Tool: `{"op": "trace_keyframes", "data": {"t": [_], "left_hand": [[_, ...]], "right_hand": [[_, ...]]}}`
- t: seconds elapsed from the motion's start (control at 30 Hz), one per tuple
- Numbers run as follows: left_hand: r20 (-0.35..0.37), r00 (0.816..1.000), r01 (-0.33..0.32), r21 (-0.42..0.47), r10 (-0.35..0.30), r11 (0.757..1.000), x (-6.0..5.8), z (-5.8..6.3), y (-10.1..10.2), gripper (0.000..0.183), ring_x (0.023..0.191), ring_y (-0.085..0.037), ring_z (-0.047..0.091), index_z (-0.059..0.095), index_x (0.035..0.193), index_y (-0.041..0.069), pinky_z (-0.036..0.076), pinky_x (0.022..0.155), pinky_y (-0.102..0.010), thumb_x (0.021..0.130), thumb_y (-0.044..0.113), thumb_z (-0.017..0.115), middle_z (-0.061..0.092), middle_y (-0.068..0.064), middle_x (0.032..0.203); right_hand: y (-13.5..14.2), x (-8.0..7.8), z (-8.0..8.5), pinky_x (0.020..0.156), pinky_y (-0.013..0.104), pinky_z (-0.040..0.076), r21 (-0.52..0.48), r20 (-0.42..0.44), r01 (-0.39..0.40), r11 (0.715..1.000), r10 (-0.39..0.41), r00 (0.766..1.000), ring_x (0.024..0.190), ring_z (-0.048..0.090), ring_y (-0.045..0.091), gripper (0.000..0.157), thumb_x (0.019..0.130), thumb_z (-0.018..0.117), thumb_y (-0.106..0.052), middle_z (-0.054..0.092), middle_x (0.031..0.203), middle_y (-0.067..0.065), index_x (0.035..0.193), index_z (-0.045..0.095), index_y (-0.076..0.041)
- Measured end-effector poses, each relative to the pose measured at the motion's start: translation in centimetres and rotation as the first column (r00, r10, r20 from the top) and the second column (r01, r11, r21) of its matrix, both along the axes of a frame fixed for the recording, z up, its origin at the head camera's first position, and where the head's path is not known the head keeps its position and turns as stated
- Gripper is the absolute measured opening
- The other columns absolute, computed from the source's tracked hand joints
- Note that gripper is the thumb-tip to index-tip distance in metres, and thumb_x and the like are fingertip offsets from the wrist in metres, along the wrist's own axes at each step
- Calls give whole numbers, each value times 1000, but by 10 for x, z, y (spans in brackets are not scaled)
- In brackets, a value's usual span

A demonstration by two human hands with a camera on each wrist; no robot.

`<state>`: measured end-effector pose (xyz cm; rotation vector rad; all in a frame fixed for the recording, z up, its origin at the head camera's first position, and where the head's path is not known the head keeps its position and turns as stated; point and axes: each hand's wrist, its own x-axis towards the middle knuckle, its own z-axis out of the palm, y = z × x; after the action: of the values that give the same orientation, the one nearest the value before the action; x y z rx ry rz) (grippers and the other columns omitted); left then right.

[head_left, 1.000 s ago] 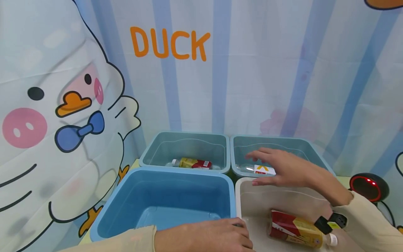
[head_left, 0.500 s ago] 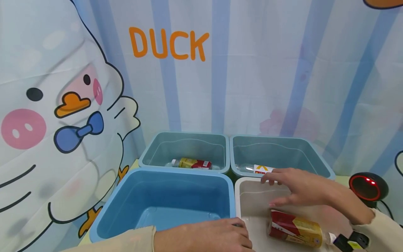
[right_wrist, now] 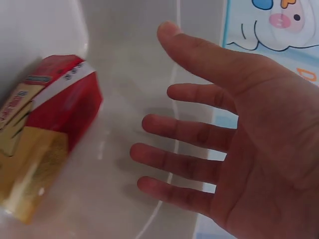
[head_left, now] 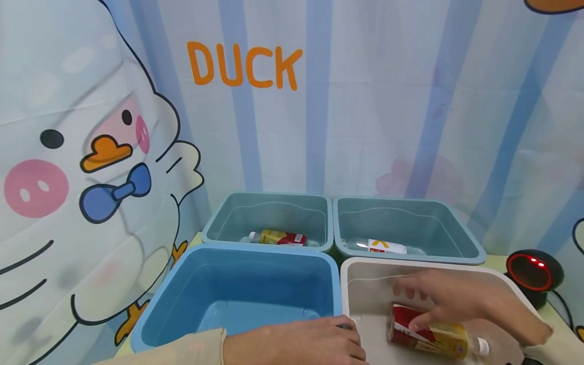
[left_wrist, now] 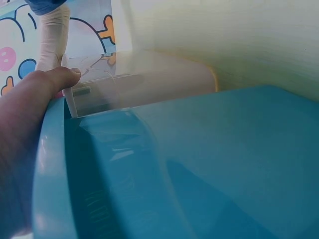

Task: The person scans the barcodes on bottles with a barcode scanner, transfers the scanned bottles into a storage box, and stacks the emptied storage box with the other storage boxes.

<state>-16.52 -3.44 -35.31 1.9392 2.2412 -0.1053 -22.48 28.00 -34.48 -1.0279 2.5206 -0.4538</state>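
A plastic bottle (head_left: 426,334) with a red and gold label and white cap lies on its side in the off-white bin (head_left: 363,264). Over it, inside the bin, hovers my right hand (head_left: 456,299). In the right wrist view that hand (right_wrist: 249,129) has its fingers spread, apart from the bottle (right_wrist: 55,114). My left hand (head_left: 303,342) rests where the blue bin (head_left: 255,247) meets the off-white one, fingers bent loosely downward and holding nothing I can see. In the left wrist view its thumb (left_wrist: 62,77) shows above a blue rim (left_wrist: 52,164); the other fingers are hidden.
Two grey-green bins stand behind. The left one (head_left: 278,194) holds a bottle (head_left: 278,237) with a yellow and red label; the right one (head_left: 392,199) holds a white-labelled bottle (head_left: 385,247). A black round device (head_left: 529,272) with red lights sits at the right. Behind hangs a duck-print curtain (head_left: 365,101).
My right hand has come back from over the rear right bin, down into the off-white bin above the bottle. The left hand has stayed in place.
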Motion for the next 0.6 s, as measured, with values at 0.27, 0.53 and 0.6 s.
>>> {"op": "trace_keyframes", "data": {"t": [0.27,0.53,0.6], "left_hand": [[8,1000,-2,21,2,1000,-1,-2,0,62,124,6,54,64,144,25,26,110,-12,88,47,76,67,16,133],[21,1000,-10,24,10,1000,-1,-2,0,61,123,7,54,64,144,24,26,109,-11,88,46,77,67,16,133],[24,1000,-8,24,8,1000,-1,-1,0,62,124,7,54,64,144,24,26,110,-12,88,46,77,67,16,133]], "right_hand": [[14,1,-21,76,30,56,21,30,13,1000,-14,999,93,61,7,53,83,88,-44,65,108,-17,127,65,-26],[22,3,-30,86,42,58,118,-4,82,990,-82,997,90,59,8,66,74,93,-43,65,108,-19,132,66,-28],[22,3,-32,91,49,56,169,-11,115,979,-115,993,93,58,8,69,71,93,-46,65,109,-20,133,66,-30]]}}
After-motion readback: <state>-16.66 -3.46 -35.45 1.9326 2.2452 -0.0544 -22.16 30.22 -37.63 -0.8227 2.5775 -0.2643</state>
